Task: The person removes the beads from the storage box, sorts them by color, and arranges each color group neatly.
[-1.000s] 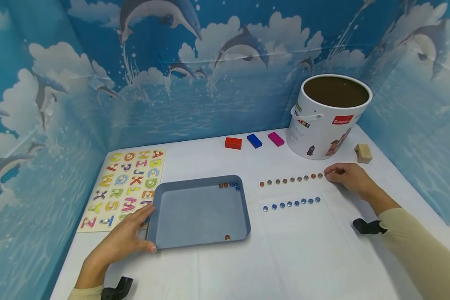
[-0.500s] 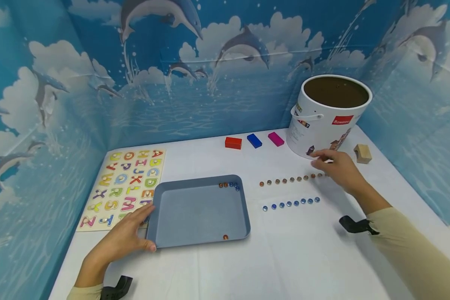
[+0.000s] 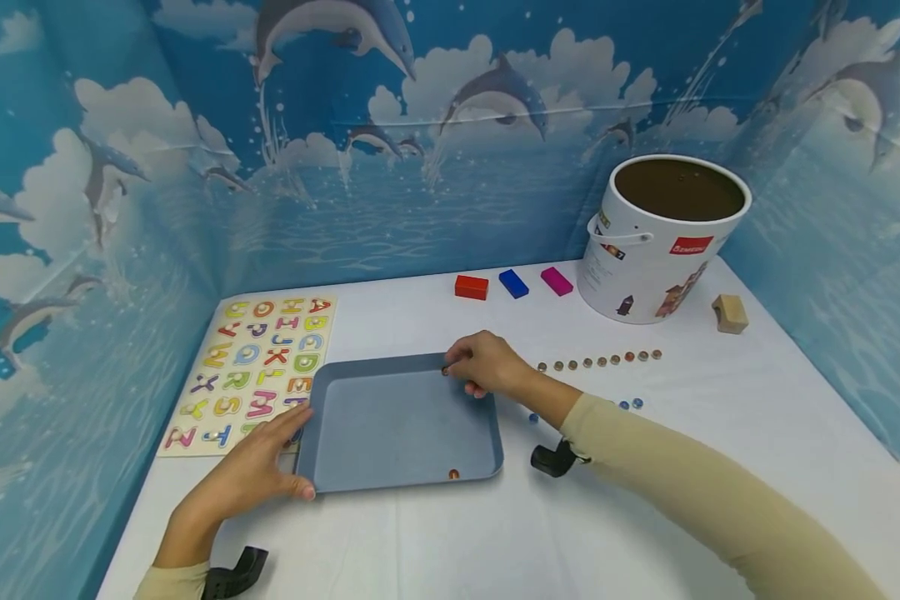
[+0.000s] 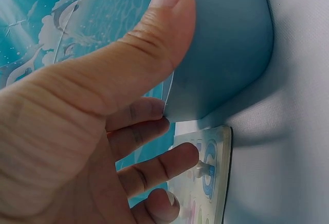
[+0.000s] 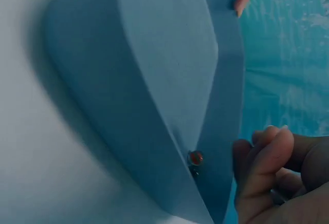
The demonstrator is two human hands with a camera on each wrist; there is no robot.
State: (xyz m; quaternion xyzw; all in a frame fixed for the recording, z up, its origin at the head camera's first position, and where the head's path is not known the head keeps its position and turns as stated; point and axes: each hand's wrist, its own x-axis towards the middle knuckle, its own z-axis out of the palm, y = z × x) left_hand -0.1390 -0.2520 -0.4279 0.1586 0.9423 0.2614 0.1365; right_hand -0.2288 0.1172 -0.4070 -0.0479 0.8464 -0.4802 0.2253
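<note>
1. Step in hand: we judge this to be picking a bead out of the gray-blue tray (image 3: pixel 390 433), to add to the rows on the white surface (image 3: pixel 390 550).
2. Right hand: the right hand (image 3: pixel 487 364) is over the tray's far right corner, fingers bent. An orange bead (image 3: pixel 445 371) lies inside the tray, just by the fingertips. We cannot tell whether the fingers are grasping a bead.
3. Left hand: the left hand (image 3: pixel 258 467) rests at the tray's left end, fingers relaxed and grasping nothing, touching the tray. We read this as steadying.
4. Other beads: the right wrist view shows a dark bead (image 5: pixel 194 172) beside the orange one. A near bead (image 3: pixel 453 474) lies inside the tray by its near wall. Right of the tray, we see a mixed row (image 3: pixel 602 362) and, nearer the person, a blue row (image 3: pixel 637 403), partly hidden by the right arm.
5. Next move: in our judgement, it calls for a secure pinch on one bead, a lift clear of the tray wall, then placement in the row of matching color.
6. Caution: closely set beads could be nudged aside; we advise approaching from above.
</note>
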